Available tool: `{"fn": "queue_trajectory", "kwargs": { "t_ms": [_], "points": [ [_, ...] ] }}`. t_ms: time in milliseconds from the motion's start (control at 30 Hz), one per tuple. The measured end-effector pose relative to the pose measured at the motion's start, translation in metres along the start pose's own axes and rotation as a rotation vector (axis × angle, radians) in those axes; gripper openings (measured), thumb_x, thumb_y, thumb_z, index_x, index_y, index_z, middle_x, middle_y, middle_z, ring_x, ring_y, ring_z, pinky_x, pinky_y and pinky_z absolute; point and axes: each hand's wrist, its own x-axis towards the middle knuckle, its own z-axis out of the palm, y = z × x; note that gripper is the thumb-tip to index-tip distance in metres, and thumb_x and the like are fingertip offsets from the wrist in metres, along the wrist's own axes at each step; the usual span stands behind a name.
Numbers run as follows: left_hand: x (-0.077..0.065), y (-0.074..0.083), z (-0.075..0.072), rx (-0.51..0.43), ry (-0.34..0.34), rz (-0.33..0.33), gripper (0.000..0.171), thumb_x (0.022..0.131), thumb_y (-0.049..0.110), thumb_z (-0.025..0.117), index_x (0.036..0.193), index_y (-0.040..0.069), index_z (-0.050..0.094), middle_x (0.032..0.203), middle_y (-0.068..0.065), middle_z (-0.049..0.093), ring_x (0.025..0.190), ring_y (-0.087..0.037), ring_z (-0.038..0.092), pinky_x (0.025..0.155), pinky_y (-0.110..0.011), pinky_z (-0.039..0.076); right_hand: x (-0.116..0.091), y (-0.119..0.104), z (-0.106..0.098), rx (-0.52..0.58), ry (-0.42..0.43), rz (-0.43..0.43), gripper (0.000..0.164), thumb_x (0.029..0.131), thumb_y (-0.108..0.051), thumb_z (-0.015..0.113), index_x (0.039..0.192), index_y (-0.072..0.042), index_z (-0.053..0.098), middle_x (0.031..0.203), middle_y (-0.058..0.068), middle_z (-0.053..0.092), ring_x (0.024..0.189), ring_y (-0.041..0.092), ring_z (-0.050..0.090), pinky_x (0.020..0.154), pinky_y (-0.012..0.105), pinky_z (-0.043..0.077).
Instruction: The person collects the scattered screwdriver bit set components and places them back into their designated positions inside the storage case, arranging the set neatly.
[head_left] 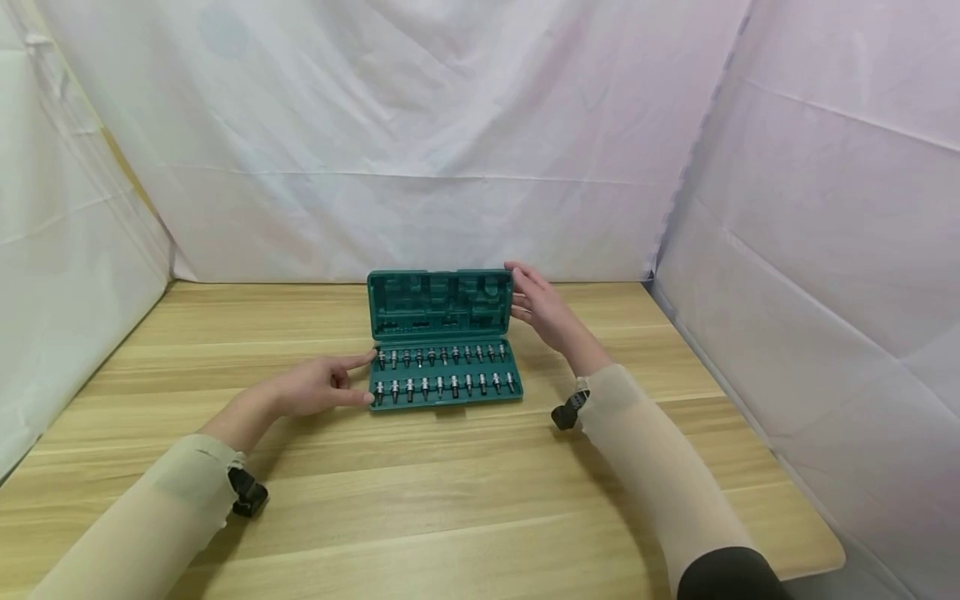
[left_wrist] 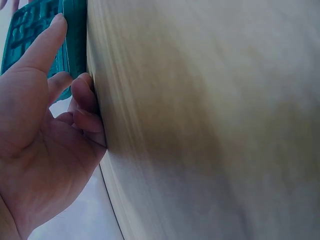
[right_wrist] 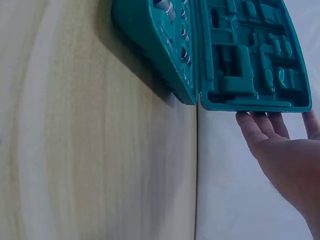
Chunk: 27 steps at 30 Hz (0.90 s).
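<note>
A green socket bit case [head_left: 446, 372] lies on the table, its lid [head_left: 441, 305] raised at the back. Two rows of silver socket bits [head_left: 454, 385] fill the base. At the base's left end is my left hand [head_left: 315, 387], its extended thumb on the front corner and its index finger near the back corner. The other left fingers [left_wrist: 85, 95] are bent beneath the palm. My right hand [head_left: 546, 312] meets the lid's right edge with outstretched fingers [right_wrist: 255, 125], one of them up at the top corner.
The wooden table [head_left: 420, 500] has a rounded front right corner. White cloth [head_left: 420, 133] hangs behind it and along both sides. A dark wrist device [head_left: 247, 492] is on the left wrist, and a similar one [head_left: 570, 410] is on the right.
</note>
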Motion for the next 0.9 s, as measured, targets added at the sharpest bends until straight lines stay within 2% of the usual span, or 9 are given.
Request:
{"fn": "queue_trajectory", "kwargs": {
  "t_ms": [267,400,533,633,733,800,900],
  "points": [
    [0.000,0.000,0.001,0.025,0.001,0.009,0.090,0.104,0.046,0.076,0.176,0.021,0.028,0.084,-0.004,0.055,0.072,-0.019,0.044,0.065,-0.032,0.039,-0.015,-0.001,-0.001,-0.070,-0.009,-0.036,0.058,0.118,-0.051,0.045,0.167,-0.022,0.038,0.173,0.014,0.037,0.157,0.040,0.044,0.131,0.060,0.034],
    [-0.001,0.001,0.001,0.033,0.004,0.017,0.089,0.105,0.045,0.076,0.176,0.020,0.028,0.085,-0.004,0.055,0.073,-0.019,0.045,0.066,-0.032,0.040,-0.022,-0.001,-0.001,-0.088,-0.005,-0.060,0.050,0.119,-0.044,0.045,0.162,-0.018,0.042,0.165,0.020,0.041,0.156,0.041,0.046,0.130,0.060,0.034],
    [-0.003,0.000,0.001,0.019,0.021,0.021,0.088,0.106,0.047,0.074,0.176,0.018,0.029,0.091,-0.006,0.058,0.077,-0.020,0.051,0.068,-0.033,0.044,-0.027,0.000,0.001,-0.097,0.017,-0.072,0.043,0.120,-0.037,0.047,0.157,-0.016,0.046,0.157,0.020,0.046,0.153,0.040,0.049,0.128,0.059,0.039],
    [-0.004,-0.002,0.000,0.001,0.096,0.022,0.085,0.108,0.050,0.069,0.175,0.014,0.031,0.102,-0.010,0.064,0.084,-0.022,0.060,0.072,-0.036,0.051,-0.030,0.000,0.002,-0.095,0.028,-0.079,0.038,0.119,-0.033,0.049,0.153,-0.014,0.048,0.152,0.018,0.049,0.151,0.038,0.052,0.126,0.058,0.042],
    [-0.003,0.000,-0.004,-0.002,0.226,0.041,0.081,0.111,0.055,0.060,0.174,0.010,0.033,0.120,-0.016,0.069,0.100,-0.028,0.069,0.084,-0.045,0.059,-0.033,-0.001,0.002,-0.092,0.027,-0.084,0.034,0.119,-0.032,0.049,0.148,-0.014,0.050,0.149,0.018,0.050,0.149,0.037,0.052,0.126,0.059,0.042],
    [-0.001,0.004,-0.007,-0.004,0.303,0.058,0.080,0.113,0.057,0.054,0.174,0.010,0.031,0.135,-0.021,0.067,0.117,-0.035,0.068,0.097,-0.054,0.058,-0.035,-0.001,0.001,-0.089,0.024,-0.085,0.031,0.119,-0.031,0.049,0.145,-0.015,0.051,0.149,0.018,0.049,0.149,0.037,0.051,0.126,0.059,0.042],
    [0.005,0.014,-0.013,-0.014,0.366,0.086,0.079,0.116,0.059,0.044,0.176,0.011,0.026,0.156,-0.026,0.055,0.141,-0.045,0.056,0.113,-0.067,0.049,-0.038,-0.002,0.000,-0.091,0.012,-0.085,0.031,0.119,-0.031,0.049,0.147,-0.016,0.054,0.159,0.014,0.045,0.151,0.036,0.048,0.127,0.058,0.041]
  ]
}}
